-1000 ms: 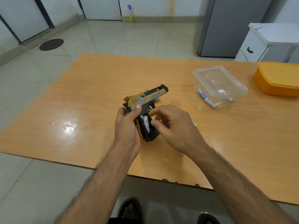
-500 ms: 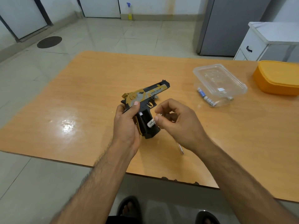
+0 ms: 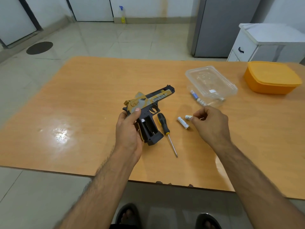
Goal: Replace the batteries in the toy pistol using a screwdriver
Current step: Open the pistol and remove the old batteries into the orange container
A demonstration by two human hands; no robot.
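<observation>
My left hand (image 3: 127,129) grips the black and gold toy pistol (image 3: 148,103) by its back, just above the wooden table (image 3: 82,113). The grip's battery bay (image 3: 148,126) faces up, open and with no battery in it. My right hand (image 3: 208,125) pinches a white battery (image 3: 188,117) low over the table, right of the pistol. A second white battery (image 3: 183,122) lies beside it. A screwdriver (image 3: 165,129) with a black and yellow handle lies between the pistol and the batteries.
A clear plastic container (image 3: 212,85) stands at the back right, with more batteries (image 3: 197,98) lying at its near edge. An orange lidded box (image 3: 270,77) sits at the far right. The table's near edge (image 3: 165,182) runs just below my forearms.
My right hand pulled a battery out of the pistol's grip and carried it right, down to the table. The bay now shows no battery. The screwdriver has come into view.
</observation>
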